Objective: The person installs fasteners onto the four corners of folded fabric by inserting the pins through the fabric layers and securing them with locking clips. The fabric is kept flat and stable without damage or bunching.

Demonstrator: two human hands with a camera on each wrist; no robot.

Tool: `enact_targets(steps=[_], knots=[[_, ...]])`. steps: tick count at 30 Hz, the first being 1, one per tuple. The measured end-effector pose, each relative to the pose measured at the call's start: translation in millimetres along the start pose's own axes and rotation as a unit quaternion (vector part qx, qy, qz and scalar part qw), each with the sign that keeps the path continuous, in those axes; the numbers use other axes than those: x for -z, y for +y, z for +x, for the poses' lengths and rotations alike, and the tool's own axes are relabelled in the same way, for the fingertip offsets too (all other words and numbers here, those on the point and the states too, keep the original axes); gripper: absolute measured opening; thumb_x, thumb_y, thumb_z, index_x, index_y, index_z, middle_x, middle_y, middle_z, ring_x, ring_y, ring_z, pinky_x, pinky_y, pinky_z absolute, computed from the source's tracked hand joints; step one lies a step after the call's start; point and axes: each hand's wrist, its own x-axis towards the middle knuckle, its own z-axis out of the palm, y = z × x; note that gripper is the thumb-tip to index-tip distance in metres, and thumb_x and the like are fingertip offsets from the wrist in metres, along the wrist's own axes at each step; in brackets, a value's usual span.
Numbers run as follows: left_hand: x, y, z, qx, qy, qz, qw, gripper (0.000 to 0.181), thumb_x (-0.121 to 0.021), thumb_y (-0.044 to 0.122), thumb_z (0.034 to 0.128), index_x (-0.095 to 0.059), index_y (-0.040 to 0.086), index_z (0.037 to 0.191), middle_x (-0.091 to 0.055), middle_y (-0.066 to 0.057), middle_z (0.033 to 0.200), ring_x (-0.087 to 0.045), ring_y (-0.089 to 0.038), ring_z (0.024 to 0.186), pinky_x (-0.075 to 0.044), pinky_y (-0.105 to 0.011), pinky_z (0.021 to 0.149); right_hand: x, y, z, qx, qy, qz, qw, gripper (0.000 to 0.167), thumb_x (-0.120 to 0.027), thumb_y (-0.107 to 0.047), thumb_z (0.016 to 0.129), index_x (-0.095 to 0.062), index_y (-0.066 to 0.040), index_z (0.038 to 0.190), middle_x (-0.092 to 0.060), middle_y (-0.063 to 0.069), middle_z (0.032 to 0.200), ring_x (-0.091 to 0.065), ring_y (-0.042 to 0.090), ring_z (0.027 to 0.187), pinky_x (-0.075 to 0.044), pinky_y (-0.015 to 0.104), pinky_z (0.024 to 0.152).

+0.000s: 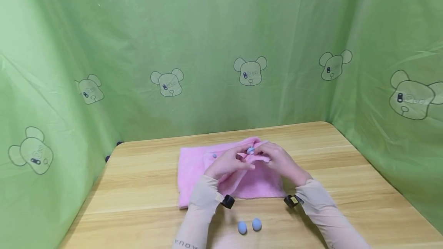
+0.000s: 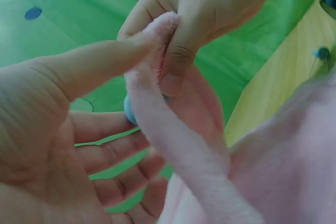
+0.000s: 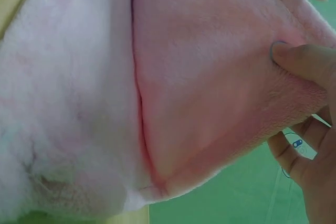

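Note:
A pink plush cloth (image 1: pixel 194 176) lies on the table, its near right part lifted into a fold between both hands. My left hand (image 1: pixel 226 163) pinches the raised edge; in the left wrist view its thumb lies over the cloth and its index finger meets a blue rounded piece (image 2: pixel 129 110) behind it. Opposite, my right hand (image 1: pixel 281 160) grips the same edge between thumb and fingers. From above, a blue rounded piece (image 1: pixel 250 150) shows between the fingertips. In the right wrist view a thin blue rim (image 3: pixel 272 52) shows beside the right thumb, the rest of it hidden.
Two blue egg-shaped pieces (image 1: pixel 242 227) lie on the wooden table (image 1: pixel 145 187) near its front, between the forearms. Another small blue piece (image 1: pixel 214 155) shows on the cloth's left part. Green curtains (image 1: pixel 207 30) with bear prints surround the table.

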Motion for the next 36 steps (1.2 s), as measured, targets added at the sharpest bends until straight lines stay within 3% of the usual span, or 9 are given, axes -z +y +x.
enact_targets(steps=[5, 12, 13, 18, 20, 25, 27, 30, 36], knots=[[-9.0, 7.5, 2.8, -0.016, 0.008, 0.144, 0.9894, 0.095, -0.078, 0.008, 0.0786, -0.025, 0.038, 0.152, -0.041, 0.009, 0.153, -0.05, -0.011, 0.131, -0.041, -0.032, 0.111, 4, -2, 0.5, -0.034, -0.023, 0.015, 0.9991, 0.025, -0.076, 0.002, 0.075, -0.069, -0.006, 0.098, -0.072, 0.007, 0.103, -0.067, 0.024, 0.096, -0.057, 0.031, 0.086], [-25.6, 3.5, 8.6, 0.038, 0.084, 0.085, 0.9921, 0.046, -0.059, 0.016, 0.0963, -0.051, 0.029, 0.14, -0.048, 0.014, 0.146, -0.049, -0.008, 0.132, -0.04, -0.028, 0.111, 9, -2, 1.5, -0.097, -0.057, 0.046, 0.9926, 0.024, -0.075, -0.002, 0.079, -0.072, -0.012, 0.1, -0.073, 0.002, 0.097, -0.067, 0.017, 0.09, -0.058, 0.03, 0.083], [-26.3, 2.9, 9.1, 0.042, 0.096, 0.1, 0.9895, 0.038, -0.057, 0.022, 0.0978, -0.056, 0.029, 0.135, -0.05, 0.015, 0.144, -0.051, -0.007, 0.131, -0.041, -0.027, 0.11, 9, -2, 1.5, -0.104, -0.061, 0.048, 0.9916, 0.026, -0.075, -0.001, 0.079, -0.072, -0.012, 0.102, -0.073, 0.002, 0.096, -0.067, 0.016, 0.089, -0.058, 0.03, 0.081], [-24.5, -1.6, 8.8, 0.046, 0.104, 0.086, 0.9898, 0.026, -0.051, 0.029, 0.1005, -0.066, 0.036, 0.121, -0.054, 0.019, 0.139, -0.054, -0.004, 0.126, -0.042, -0.029, 0.109, 12, -4, 1.7, -0.133, -0.075, 0.044, 0.9873, 0.039, -0.076, -0.001, 0.078, -0.068, -0.005, 0.115, -0.072, 0.01, 0.106, -0.067, 0.024, 0.093, -0.058, 0.037, 0.082], [-20.0, -3.3, 7.6, 0.047, 0.108, 0.092, 0.9888, 0.029, -0.05, 0.029, 0.1013, -0.061, 0.042, 0.125, -0.058, 0.019, 0.135, -0.062, -0.004, 0.11, -0.047, -0.031, 0.103, 14, -4, 2.3, -0.144, -0.073, 0.035, 0.9862, 0.042, -0.076, -0.003, 0.079, -0.065, -0.004, 0.119, -0.07, 0.012, 0.111, -0.066, 0.027, 0.096, -0.057, 0.041, 0.083], [-1.9, -8.2, 2.0, 0.1, 0.183, 0.108, 0.972, 0.021, -0.053, 0.031, 0.099, -0.069, 0.019, 0.103, -0.069, -0.001, 0.095, -0.056, -0.01, 0.073, -0.051, -0.029, 0.076, 22, -1, 2.4, -0.162, -0.037, 0.016, 0.986, 0.046, -0.076, -0.007, 0.08, -0.061, -0.007, 0.123, -0.068, 0.011, 0.113, -0.063, 0.026, 0.1, -0.054, 0.047, 0.083], [5.5, -11.4, -0.7, 0.136, 0.212, 0.043, 0.9668, 0.026, -0.056, 0.032, 0.0972, -0.067, 0.01, 0.091, -0.067, -0.005, 0.089, -0.058, -0.012, 0.078, -0.05, -0.028, 0.076, 26, 2, 1.7, -0.158, -0.018, 0.002, 0.9873, 0.047, -0.076, -0.007, 0.08, -0.06, -0.007, 0.124, -0.067, 0.011, 0.111, -0.063, 0.026, 0.1, -0.054, 0.047, 0.083], [17.6, -17.5, -5.5, 0.171, 0.233, -0.077, 0.9543, 0.027, -0.058, 0.032, 0.0963, -0.069, 0.007, 0.099, -0.067, -0.003, 0.094, -0.062, -0.015, 0.085, -0.052, -0.027, 0.079, 31, 6, 0.5, -0.147, 0.005, -0.02, 0.9889, 0.046, -0.075, -0.005, 0.08, -0.059, -0.004, 0.123, -0.066, 0.013, 0.108, -0.062, 0.027, 0.097, -0.055, 0.046, 0.078], [48.1, -34.6, -18.7, 0.187, 0.261, -0.013, 0.9469, 0.023, -0.055, 0.019, 0.0963, -0.062, 0.006, 0.079, -0.056, 0.002, 0.069, -0.052, -0.01, 0.061, -0.046, -0.022, 0.059, 40, 12, 1.2, -0.135, 0.033, -0.03, 0.9898, 0.043, -0.076, -0.004, 0.08, -0.061, -0.003, 0.12, -0.068, 0.014, 0.104, -0.062, 0.026, 0.094, -0.055, 0.047, 0.075]])
